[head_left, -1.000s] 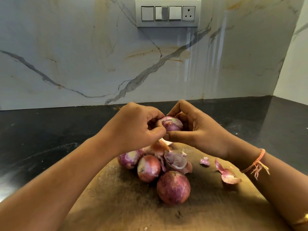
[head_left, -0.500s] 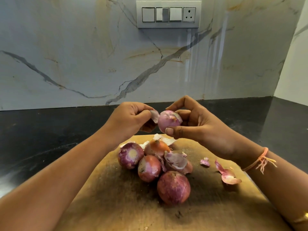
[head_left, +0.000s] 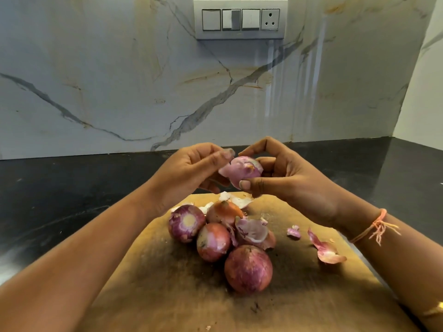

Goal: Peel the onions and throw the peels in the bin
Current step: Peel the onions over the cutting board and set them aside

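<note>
My right hand holds a small purple onion between thumb and fingers, above the far end of the wooden board. My left hand pinches a flap of loose peel at the onion's left side. Several more red onions lie in a heap on the board: one cut-topped, one pinkish, one large and dark, one orange-skinned. Loose peels lie among them and to the right. No bin is in view.
The board sits on a black stone counter that runs to a marble wall. A switch panel is set high in the wall. A white side wall closes the right corner. A small peel scrap lies on the board.
Both hands have lifted the onion higher off the heap. My left hand has drawn a flap of peel away from the onion's left side.
</note>
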Demonstrator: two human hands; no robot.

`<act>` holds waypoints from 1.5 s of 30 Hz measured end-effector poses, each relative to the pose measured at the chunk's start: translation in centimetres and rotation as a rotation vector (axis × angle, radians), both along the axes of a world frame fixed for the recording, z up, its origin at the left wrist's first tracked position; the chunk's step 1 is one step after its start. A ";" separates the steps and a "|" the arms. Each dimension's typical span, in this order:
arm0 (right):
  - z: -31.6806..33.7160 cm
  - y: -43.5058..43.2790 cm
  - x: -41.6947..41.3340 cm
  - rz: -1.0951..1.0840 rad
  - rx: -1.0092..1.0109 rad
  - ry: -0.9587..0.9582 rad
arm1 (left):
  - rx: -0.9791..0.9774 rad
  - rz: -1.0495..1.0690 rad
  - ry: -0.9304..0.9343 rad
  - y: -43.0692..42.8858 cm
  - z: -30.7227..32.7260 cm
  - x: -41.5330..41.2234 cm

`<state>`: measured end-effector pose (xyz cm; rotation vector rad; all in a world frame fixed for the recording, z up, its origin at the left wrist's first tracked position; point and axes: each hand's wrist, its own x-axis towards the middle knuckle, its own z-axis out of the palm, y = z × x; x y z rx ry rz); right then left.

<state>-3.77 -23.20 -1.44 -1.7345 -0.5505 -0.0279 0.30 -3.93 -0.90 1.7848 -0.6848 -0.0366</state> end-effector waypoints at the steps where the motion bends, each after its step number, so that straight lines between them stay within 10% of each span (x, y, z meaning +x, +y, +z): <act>1: 0.0 0.0 0.0 -0.014 -0.008 0.000 | 0.012 -0.017 -0.021 0.0 0.0 -0.1; 11: 0.1 -0.1 0.0 0.030 0.009 0.043 | -0.025 0.067 -0.030 0.1 -0.1 0.6; 16: 0.2 -0.5 -0.1 0.045 0.047 0.056 | 0.221 0.334 -0.229 1.5 -0.6 2.3; 26: 0.0 -0.4 0.3 -0.061 0.002 0.158 | 0.769 0.305 -0.021 2.2 0.1 2.0; 45: -1.0 0.1 0.7 -0.046 -0.173 -0.070 | 0.297 0.078 -0.218 0.3 0.1 0.0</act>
